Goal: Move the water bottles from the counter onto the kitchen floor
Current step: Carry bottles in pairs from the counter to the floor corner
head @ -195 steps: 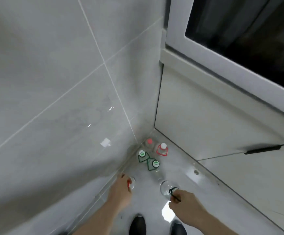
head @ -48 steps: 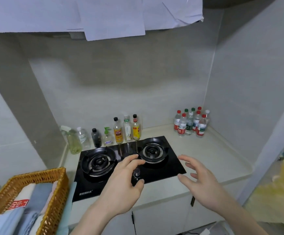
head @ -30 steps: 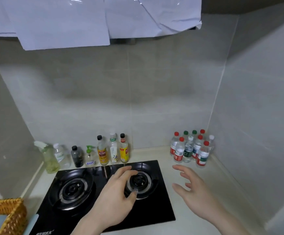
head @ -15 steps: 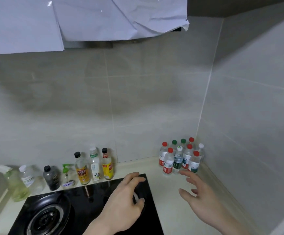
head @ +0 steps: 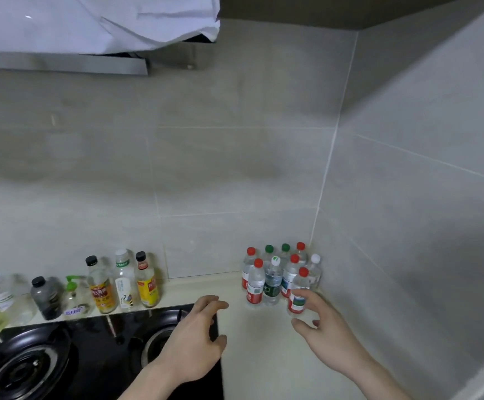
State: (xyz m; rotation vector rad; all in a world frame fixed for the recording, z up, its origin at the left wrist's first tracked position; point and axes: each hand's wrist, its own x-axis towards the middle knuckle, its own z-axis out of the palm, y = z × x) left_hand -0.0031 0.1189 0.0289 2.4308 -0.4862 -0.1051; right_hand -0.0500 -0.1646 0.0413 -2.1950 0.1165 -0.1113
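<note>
both hands are out over the counter (head: 266, 356). the left hand (head: 196, 346) hovers palm down above the right edge of the stove (head: 90, 359), fingers loosely spread and a little bent, holding nothing. the right hand (head: 326, 332) reaches toward the corner, fingers and thumb parted in a wide curve around the nearest bottle (head: 298, 293); its fingertips sit just beside the label, and whether they touch it is hard to tell. the grip isn't closed.

that bottle stands upright, red cap up, long axis vertical, at the front right of the bottle cluster (head: 281, 274). the cluster stands packed in the counter's back right corner against the wall tiles, all upright, caps red, green and white.

condiment bottles (head: 122, 281) line the back wall behind the stove.
</note>
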